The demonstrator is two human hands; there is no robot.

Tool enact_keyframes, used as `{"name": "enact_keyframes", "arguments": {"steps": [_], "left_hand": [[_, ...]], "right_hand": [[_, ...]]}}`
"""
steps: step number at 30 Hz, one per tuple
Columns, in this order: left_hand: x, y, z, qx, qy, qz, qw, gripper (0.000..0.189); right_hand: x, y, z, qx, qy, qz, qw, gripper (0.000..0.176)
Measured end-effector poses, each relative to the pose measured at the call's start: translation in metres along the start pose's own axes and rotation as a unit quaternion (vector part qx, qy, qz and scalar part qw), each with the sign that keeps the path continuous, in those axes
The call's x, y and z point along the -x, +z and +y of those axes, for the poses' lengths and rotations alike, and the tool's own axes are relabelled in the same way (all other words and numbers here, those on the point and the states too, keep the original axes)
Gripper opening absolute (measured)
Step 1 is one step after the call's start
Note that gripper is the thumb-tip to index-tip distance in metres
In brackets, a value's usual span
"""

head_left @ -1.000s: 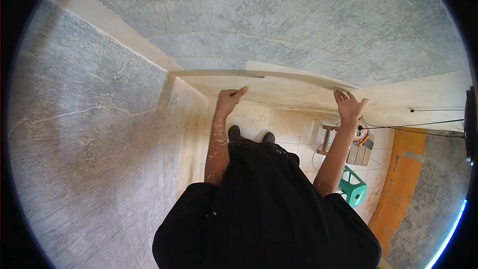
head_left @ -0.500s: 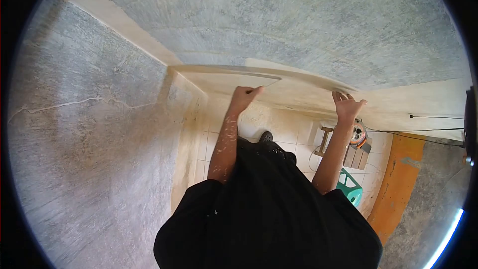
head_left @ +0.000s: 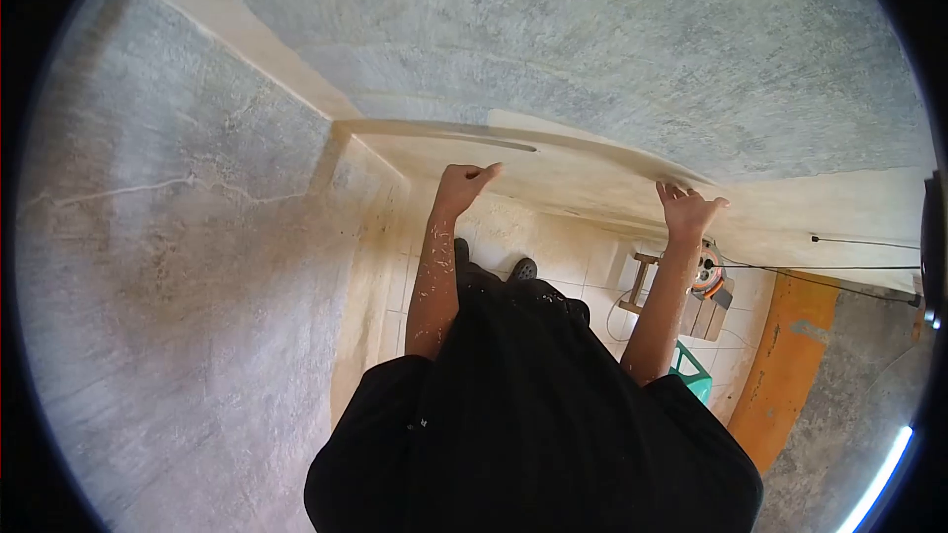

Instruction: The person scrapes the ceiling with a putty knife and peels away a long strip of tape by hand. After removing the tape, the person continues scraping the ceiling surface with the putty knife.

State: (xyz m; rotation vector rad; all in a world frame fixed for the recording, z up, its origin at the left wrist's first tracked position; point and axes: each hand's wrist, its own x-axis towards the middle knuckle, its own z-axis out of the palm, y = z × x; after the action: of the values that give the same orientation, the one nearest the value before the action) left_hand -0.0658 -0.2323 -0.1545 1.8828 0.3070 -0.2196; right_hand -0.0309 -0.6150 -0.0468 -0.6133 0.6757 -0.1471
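Note:
My left hand [head_left: 462, 190] is raised in front of the wall, thumb pointing right and the other fingers curled. Just beyond it runs a thin dark edge [head_left: 509, 144] against the pale lower wall; what the curled fingers hold, if anything, I cannot make out. My right hand [head_left: 685, 209] is up at the same wall further right, fingers spread and slightly bent, thumb out to the side. Its fingertips meet the beige band [head_left: 602, 156] below the grey plaster. Pale flecks, like shavings, cling to my left forearm [head_left: 432, 286].
A power tool with a round orange-edged part [head_left: 707, 266] stands on the tiled floor beside wooden pieces [head_left: 702, 317]. Nearby are a small wooden frame [head_left: 640, 283] and a green plastic stool [head_left: 694, 373]. Dark cables [head_left: 820, 267] cross at right. A side wall [head_left: 188, 286] rises at left.
My left hand has shifted left, and the right end of the dark edge beyond it has also moved left. My right hand stays almost in place.

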Motion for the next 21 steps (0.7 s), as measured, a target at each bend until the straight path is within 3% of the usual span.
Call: {"name": "enact_keyframes", "arguments": {"steps": [4,9,12,16,21], "left_hand": [[0.012,-0.003,-0.002,0.036,-0.003,0.034,0.999,0.054],[0.014,0.009,0.005,0.008,-0.028,0.000,1.000,0.053],[0.014,0.003,-0.015,0.067,-0.011,0.041,0.997,0.052],[-0.001,0.015,-0.010,0.015,0.022,-0.009,1.000,0.055],[0.011,0.006,-0.012,0.046,-0.022,0.033,0.998,0.057]], "right_hand": [[-0.003,0.005,0.002,0.021,-0.010,-0.037,0.999,0.109],[-0.008,0.000,0.006,0.045,0.001,0.000,0.999,0.109],[-0.009,0.007,0.002,0.037,0.005,0.001,0.999,0.110],[-0.011,-0.001,0.001,0.032,0.013,0.003,0.999,0.111],[-0.012,-0.001,0.002,0.031,0.009,-0.026,0.999,0.109]]}}
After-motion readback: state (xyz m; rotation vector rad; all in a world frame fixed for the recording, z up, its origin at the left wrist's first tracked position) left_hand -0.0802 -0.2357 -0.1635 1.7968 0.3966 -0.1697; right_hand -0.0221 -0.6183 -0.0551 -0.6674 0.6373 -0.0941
